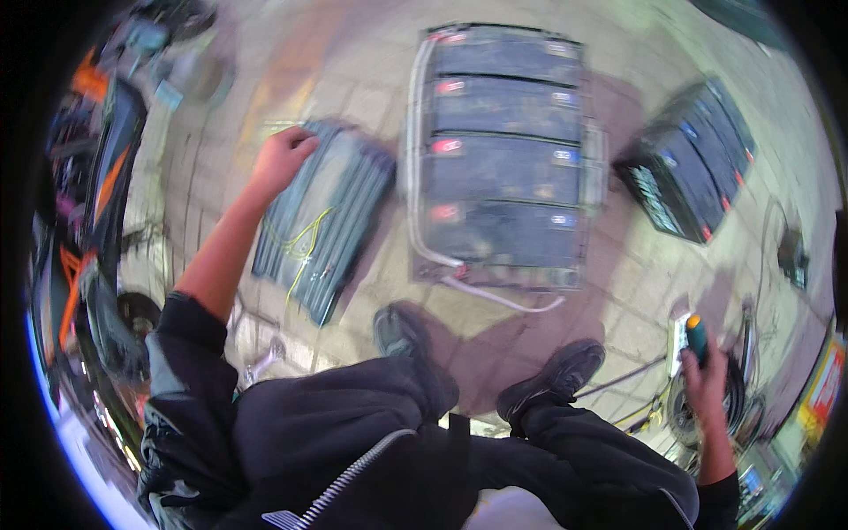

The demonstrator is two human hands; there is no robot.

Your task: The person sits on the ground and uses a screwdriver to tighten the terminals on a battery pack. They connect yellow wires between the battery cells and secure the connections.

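Note:
My left hand (pixel 287 157) has its fingers curled at the upper left corner of a ribbed dark grey-green panel (pixel 355 199). A thin yellow wire (pixel 305 240) lies loosely over the panel's ribs. The picture is blurred there, and the fingertips are hidden. At the lower right, my right hand (pixel 705 382) is wrapped round a green handle with an orange end (pixel 696 340), which looks like a screwdriver's; its shaft does not show. Between my hands, beyond my feet, stands a block of several dark batteries (pixel 503 172) with red and blue terminal marks.
A pale tube (pixel 417 159) runs along the block's left side. A smaller battery pack (pixel 693 159) sits tilted at the right. Black cable coils (pixel 738 397) lie by my right hand. A dark vehicle with orange parts (pixel 110 185) borders the left. My shoes (pixel 555 375) stand on the paving.

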